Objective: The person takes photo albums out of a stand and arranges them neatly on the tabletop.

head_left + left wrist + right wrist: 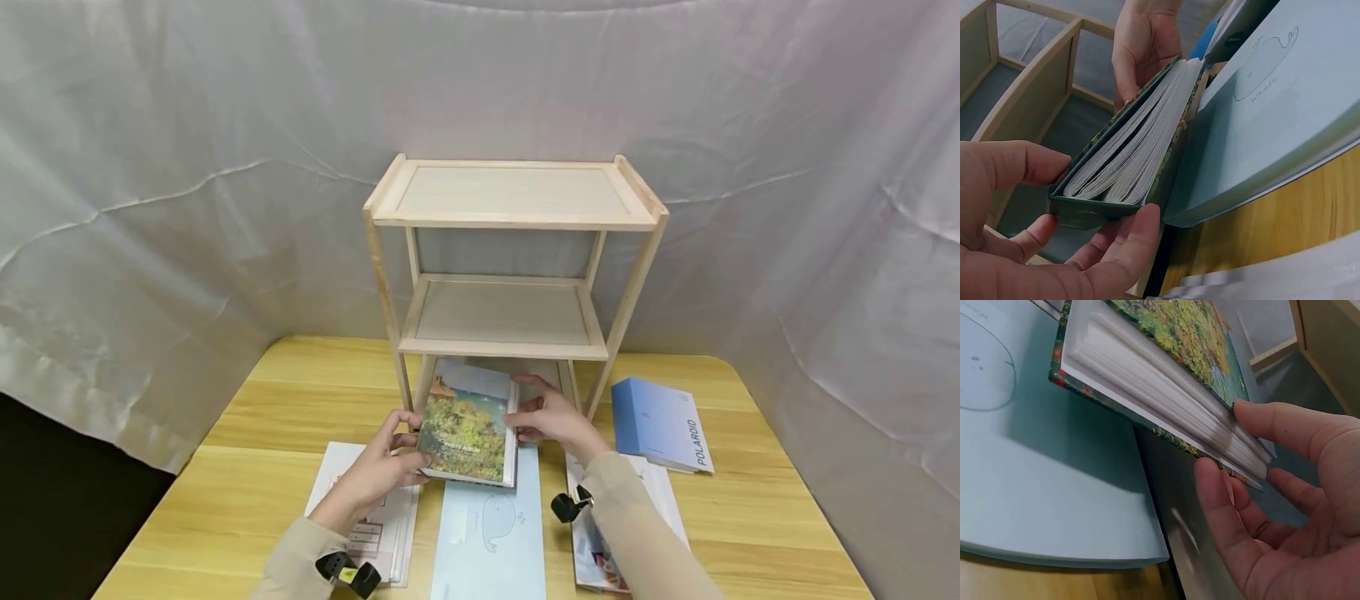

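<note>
A thick photo album (465,429) with a painted garden cover is held up between both hands, above the front of the bottom shelf. My left hand (380,467) grips its spine side, thumb on one cover and fingers around the other. On the opposite side my right hand (553,419) pinches the page-edge side between thumb and fingers. In the left wrist view the page block (1138,137) shows between the album's two covers. Below the album lies a light blue book (491,533) with a whale drawing, partly covered by it.
A pale wooden three-tier shelf (517,350) stands at the back of the wooden table (750,500). A blue Polaroid album (663,423) lies at the right. White-covered books lie under the left forearm (401,525) and right forearm (667,492). Grey curtains hang behind.
</note>
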A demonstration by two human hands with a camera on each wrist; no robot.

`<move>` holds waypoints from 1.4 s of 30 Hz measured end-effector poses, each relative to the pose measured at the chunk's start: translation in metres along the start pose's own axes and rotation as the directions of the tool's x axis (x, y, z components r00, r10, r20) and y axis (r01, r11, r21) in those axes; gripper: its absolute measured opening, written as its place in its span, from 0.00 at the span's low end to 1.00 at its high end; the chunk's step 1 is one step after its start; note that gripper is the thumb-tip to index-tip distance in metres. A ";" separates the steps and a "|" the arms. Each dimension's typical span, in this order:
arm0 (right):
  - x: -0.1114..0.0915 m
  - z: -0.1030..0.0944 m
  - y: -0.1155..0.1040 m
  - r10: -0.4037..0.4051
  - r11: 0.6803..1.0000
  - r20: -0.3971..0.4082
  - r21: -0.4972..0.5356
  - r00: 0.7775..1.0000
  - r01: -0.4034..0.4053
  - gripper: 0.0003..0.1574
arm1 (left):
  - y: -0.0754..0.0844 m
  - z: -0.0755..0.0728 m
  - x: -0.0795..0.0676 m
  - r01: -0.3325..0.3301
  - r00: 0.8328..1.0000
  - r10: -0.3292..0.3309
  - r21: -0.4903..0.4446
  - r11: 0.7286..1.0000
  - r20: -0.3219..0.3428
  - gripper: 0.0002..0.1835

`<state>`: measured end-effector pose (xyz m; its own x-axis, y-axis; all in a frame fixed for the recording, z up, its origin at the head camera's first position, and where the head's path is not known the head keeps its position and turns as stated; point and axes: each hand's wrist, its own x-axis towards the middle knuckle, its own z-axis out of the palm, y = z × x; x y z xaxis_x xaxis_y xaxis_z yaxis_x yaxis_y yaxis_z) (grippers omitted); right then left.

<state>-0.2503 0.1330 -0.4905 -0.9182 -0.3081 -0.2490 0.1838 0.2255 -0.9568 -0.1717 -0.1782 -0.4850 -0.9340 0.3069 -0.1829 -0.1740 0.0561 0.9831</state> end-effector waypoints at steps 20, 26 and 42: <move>-0.018 0.023 0.003 -0.092 0.996 0.000 -0.007 0.996 0.092 0.55 | -0.006 -0.012 -0.023 0.030 1.000 -0.030 0.024 0.999 0.006 0.32; -0.024 0.032 0.002 -0.101 0.995 -0.021 -0.016 0.995 0.100 0.54 | -0.009 -0.017 -0.029 0.021 1.000 -0.021 0.019 1.000 0.000 0.34; -0.041 0.058 0.004 -0.141 0.990 -0.057 -0.012 0.988 0.141 0.53 | -0.011 -0.023 -0.046 0.039 0.998 -0.036 0.069 0.997 -0.049 0.34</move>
<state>-0.1914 0.0934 -0.4922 -0.9533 -0.2841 -0.1023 0.0482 0.1912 -0.9804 -0.1337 -0.2149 -0.4869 -0.9413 0.2576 -0.2181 -0.1889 0.1334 0.9729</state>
